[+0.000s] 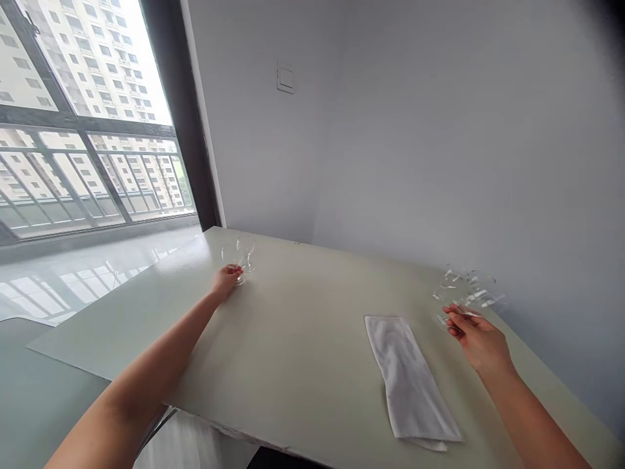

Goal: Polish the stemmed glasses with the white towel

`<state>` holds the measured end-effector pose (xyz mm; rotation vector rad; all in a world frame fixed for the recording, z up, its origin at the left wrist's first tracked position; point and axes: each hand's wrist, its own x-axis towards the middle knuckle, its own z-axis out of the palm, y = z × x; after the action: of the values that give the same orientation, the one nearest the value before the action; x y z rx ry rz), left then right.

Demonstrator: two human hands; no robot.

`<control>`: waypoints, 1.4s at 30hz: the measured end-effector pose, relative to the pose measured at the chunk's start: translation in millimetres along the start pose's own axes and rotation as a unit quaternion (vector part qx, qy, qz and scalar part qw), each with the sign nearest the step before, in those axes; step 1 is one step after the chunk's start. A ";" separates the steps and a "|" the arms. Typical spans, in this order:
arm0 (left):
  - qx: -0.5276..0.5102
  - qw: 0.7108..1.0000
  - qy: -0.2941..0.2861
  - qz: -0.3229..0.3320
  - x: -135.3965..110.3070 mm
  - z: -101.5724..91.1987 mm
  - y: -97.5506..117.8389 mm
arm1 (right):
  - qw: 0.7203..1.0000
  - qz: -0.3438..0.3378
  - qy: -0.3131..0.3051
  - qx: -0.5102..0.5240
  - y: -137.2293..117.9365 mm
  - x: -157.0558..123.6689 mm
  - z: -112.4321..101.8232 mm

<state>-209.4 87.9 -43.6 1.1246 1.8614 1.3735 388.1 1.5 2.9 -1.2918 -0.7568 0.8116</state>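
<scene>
My left hand (225, 281) is closed around the stem of a clear stemmed glass (228, 254), whose round foot is at the table surface. Just behind it stands a second stemmed glass (249, 251), upright and apart from my fingers. On the right, my right hand (481, 342) has its thumb and fingers pinched on a clear glass (443, 320); the fingers hide much of its shape. Close beyond that hand are more clear glasses (455, 279), see-through and hard to tell apart. A folded white cloth (409, 381) lies left of my right forearm, touched by neither hand.
The pale table (293, 339) runs back to a grey wall (415, 130) with a light switch (286, 78). A large window (97, 130) is on the left. Below it, a greenish chair-like surface (49, 391) meets the table's left edge.
</scene>
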 end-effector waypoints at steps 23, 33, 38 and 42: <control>-0.037 0.955 -0.279 0.092 -186.6 58.1 78.5 | 0.932 0.003 -0.357 -0.062 -23.8 -144.2 149.4; -0.113 0.960 -0.244 0.084 -188.4 60.4 76.3 | 0.825 -0.174 -0.468 -0.266 -11.5 -168.7 189.1; 0.003 0.996 -0.065 0.059 -120.6 8.4 32.9 | 0.728 -0.362 -0.272 -0.514 17.1 -103.3 135.3; 0.015 0.999 -0.017 0.030 -83.2 -21.1 14.2 | 0.677 -0.345 -0.211 -0.615 62.0 -67.3 81.6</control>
<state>-181.7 7.1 -26.8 1.2211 1.8440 1.3536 278.3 -8.5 -50.4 -1.7275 -2.2519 -0.2012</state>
